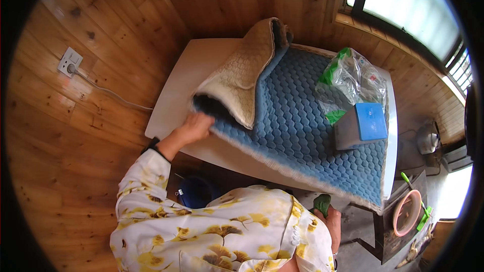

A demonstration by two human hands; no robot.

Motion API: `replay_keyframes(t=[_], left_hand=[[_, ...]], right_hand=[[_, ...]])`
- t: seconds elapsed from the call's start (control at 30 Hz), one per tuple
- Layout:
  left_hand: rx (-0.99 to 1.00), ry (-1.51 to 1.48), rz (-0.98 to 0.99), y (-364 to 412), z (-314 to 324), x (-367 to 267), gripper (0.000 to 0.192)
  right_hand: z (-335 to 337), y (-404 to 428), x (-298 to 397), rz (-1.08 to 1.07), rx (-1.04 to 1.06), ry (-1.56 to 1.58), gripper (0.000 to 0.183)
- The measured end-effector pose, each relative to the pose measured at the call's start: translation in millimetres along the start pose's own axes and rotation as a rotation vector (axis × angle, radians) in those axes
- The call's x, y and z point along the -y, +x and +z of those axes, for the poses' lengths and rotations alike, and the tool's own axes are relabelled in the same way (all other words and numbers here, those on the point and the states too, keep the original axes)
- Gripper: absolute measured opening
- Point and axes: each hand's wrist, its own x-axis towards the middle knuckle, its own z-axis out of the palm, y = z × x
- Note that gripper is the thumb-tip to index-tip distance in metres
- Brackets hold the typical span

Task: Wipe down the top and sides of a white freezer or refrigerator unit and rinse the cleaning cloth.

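My left hand grips the front left edge of a blue quilted mat with a honeycomb pattern. The mat's left part is folded over, so its cream underside faces up. Beneath it lies a white table top. Down by my body, my right hand clutches a crumpled green cloth. On the mat's right side stands a translucent box with a blue lid. Behind the box rests a clear plastic bag with green parts.
A plug and cable run from a wall socket to the table. Right of the table are a pink basin, a green-handled brush and a metal kettle. Wooden walls border the table; a window is at upper right.
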Motion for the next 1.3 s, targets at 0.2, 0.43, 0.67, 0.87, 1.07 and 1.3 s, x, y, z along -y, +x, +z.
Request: replay_keyframes(t=[0.2, 0.43, 0.67, 0.87, 1.07, 1.3], left_hand=[[0.227, -0.044, -0.090, -26, 12, 2, 0.027], [-0.111, 0.072, 0.093, 46, -43, -75, 0.085], [-0.256, -0.082, 0.366, 76, 20, -31, 0.102], [-0.822, -0.509, -0.065, 101, 42, 34, 0.020], [-1.382, -0.790, -0.838, 63, 50, 270, 0.024], [-1.026, -0.341, -1.216, 8, 78, 309, 0.032]], right_hand=[[-10, 30, 29, -0.169, 0.066, -0.020, 0.037], [5, 17, 40, -0.252, -0.048, -0.252, 0.034], [9, 23, 49, -0.100, 0.053, -0.244, 0.032], [19, 21, 41, -0.137, -0.004, -0.275, 0.031], [25, 22, 35, -0.036, -0.006, -0.175, 0.029], [45, 21, 9, -0.045, -0.146, -0.147, 0.030]])
